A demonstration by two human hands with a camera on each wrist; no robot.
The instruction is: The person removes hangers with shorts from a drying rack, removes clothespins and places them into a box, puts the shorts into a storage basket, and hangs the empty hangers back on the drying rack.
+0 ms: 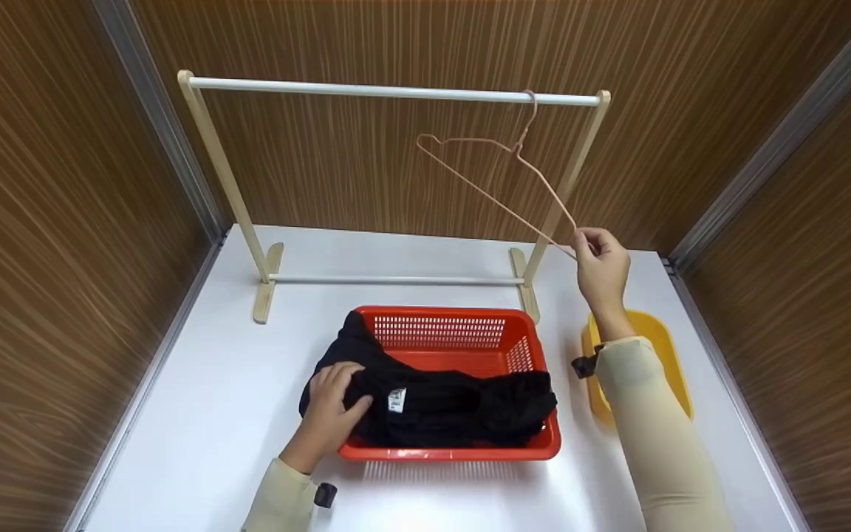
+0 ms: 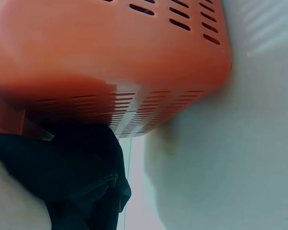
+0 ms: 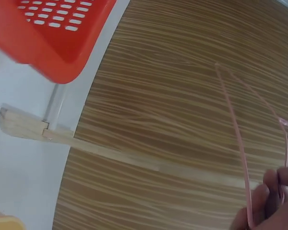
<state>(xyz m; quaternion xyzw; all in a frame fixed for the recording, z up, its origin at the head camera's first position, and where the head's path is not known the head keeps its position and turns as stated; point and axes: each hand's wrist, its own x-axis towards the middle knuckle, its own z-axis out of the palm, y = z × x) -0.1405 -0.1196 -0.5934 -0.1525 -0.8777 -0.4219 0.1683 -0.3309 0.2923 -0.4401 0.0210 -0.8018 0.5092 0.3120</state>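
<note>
In the head view my right hand (image 1: pixel 603 270) pinches a lower corner of a pink wire hanger (image 1: pixel 484 192), held up at a tilt. Its hook overlaps the rail of the clothes rack (image 1: pixel 396 91); whether it hangs on it I cannot tell. My left hand (image 1: pixel 333 403) rests on a black garment (image 1: pixel 440 406) with a white label (image 1: pixel 397 400), thumb and fingers apart. That garment lies across the front of the red basket (image 1: pixel 462 360) and spills over its left side. In the left wrist view, black cloth (image 2: pixel 72 167) hangs beside the basket wall.
A yellow basket (image 1: pixel 654 329) stands to the right, partly behind my right forearm. The rack's wooden feet (image 1: pixel 264 292) stand on the white surface behind the red basket. Wood-grained panels (image 1: pixel 396 37) enclose the back and both sides.
</note>
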